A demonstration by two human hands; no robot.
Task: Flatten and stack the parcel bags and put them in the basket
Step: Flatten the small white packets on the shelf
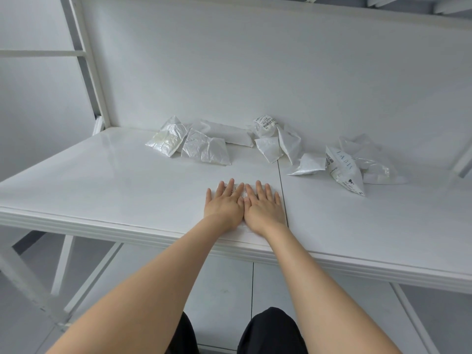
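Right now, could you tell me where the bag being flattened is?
In the head view, the bag lies under the left hand and right hand, near the table's front edge, just left of its seam.

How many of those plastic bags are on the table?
10, roughly: one flat bag under the left hand and right hand, three in the left cluster, three in the middle cluster, three in the right cluster. Overlaps may hide more.

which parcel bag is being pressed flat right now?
The bag at the table's near edge, under the left hand and right hand, palms flat on it. The other bags lie crumpled along the back, untouched.
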